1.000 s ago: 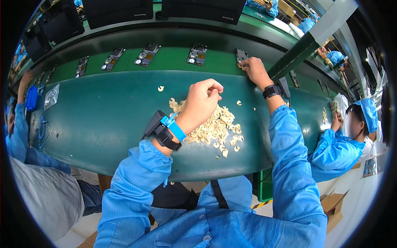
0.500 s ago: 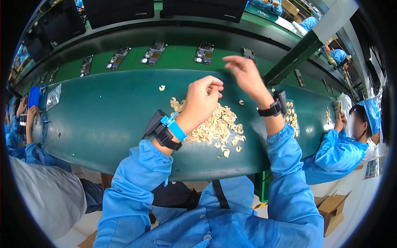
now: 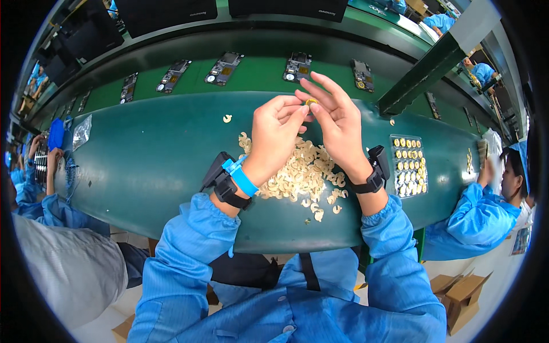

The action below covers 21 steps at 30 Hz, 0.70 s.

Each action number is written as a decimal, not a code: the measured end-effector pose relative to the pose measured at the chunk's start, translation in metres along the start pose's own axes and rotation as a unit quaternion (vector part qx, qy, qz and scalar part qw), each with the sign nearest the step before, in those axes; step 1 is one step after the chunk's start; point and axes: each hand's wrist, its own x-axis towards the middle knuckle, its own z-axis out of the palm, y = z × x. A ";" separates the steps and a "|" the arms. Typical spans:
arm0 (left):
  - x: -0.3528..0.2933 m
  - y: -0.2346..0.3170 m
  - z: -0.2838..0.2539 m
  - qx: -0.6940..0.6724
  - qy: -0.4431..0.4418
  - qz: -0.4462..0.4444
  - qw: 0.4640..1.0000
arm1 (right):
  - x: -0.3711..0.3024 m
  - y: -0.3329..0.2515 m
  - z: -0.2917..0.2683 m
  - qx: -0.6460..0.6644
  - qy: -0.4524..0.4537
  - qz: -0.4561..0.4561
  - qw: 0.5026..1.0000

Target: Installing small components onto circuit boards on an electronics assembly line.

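Observation:
My left hand (image 3: 275, 134) and my right hand (image 3: 342, 123) meet above the far side of a loose pile of pieces. Between their fingertips is a small round gold-coloured piece (image 3: 311, 102), pinched by thumb and fingers from both sides. Some of my right fingers stretch up past it, and those of my left are curled. Below my wrists lies the pile of cream-coloured C-shaped pieces (image 3: 297, 177), spread on the green table (image 3: 160, 171). One stray C-shaped piece (image 3: 227, 119) lies left of the pile.
A clear tray (image 3: 393, 171) of round gold-coloured pieces lies right of my right wrist. Beyond the table, circuit boards (image 3: 225, 67) line a green strip under black monitors (image 3: 166, 14). A slanted green post (image 3: 420, 80) stands at the far right. Co-workers sit on both sides.
My right hand has come left and down to meet my left hand, and the gold-coloured piece now shows between them. The tray, earlier partly behind my right wrist, is in full view.

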 end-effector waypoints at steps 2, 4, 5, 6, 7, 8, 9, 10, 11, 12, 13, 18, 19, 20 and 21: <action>-0.001 0.001 -0.001 0.001 0.003 -0.003 1.000 | -0.001 0.009 -0.002 0.004 -0.013 -0.018 1.000; -0.001 0.002 -0.003 0.001 0.004 -0.005 1.000 | -0.002 0.013 -0.003 0.006 -0.025 -0.037 0.999; 0.000 0.003 -0.005 0.006 0.002 -0.012 1.000 | -0.002 0.013 -0.003 0.000 -0.033 -0.045 0.998; 0.000 0.004 -0.005 0.011 -0.001 -0.019 1.000 | -0.003 0.013 -0.003 -0.006 -0.040 -0.052 0.998; 0.000 0.004 -0.006 0.015 -0.001 -0.020 1.000 | -0.003 0.013 -0.004 -0.003 -0.039 -0.052 0.998; -0.001 0.005 -0.006 0.018 0.000 -0.005 1.000 | -0.004 0.013 -0.005 -0.052 -0.017 -0.053 0.997; -0.002 0.006 -0.007 0.022 0.000 0.010 1.000 | -0.005 0.013 -0.006 -0.101 0.004 -0.052 0.994; -0.001 0.006 -0.006 0.024 -0.003 0.009 1.000 | -0.004 0.013 -0.012 -0.100 0.008 -0.053 0.994; -0.001 0.007 -0.006 0.010 -0.009 -0.002 1.000 | -0.004 0.013 -0.020 -0.131 -0.008 -0.028 0.991; 0.000 0.007 -0.006 -0.003 -0.015 -0.013 1.000 | -0.004 0.014 -0.025 -0.161 -0.024 -0.003 0.987; 0.001 0.007 -0.006 -0.002 -0.018 -0.013 1.000 | -0.003 0.014 -0.026 -0.160 -0.021 -0.004 0.987; 0.003 0.007 -0.007 0.060 0.005 0.017 0.998 | -0.002 -0.002 -0.029 -0.227 0.005 -0.018 0.974; 0.003 0.006 -0.007 0.061 0.004 0.015 0.998 | -0.002 -0.004 -0.032 -0.226 0.005 -0.017 0.974; 0.004 0.007 -0.005 0.088 -0.015 0.032 0.995 | 0.000 -0.006 -0.036 -0.290 -0.023 -0.064 0.955; 0.005 0.007 -0.004 0.116 -0.033 0.049 0.992 | 0.001 -0.008 -0.038 -0.352 -0.052 -0.110 0.928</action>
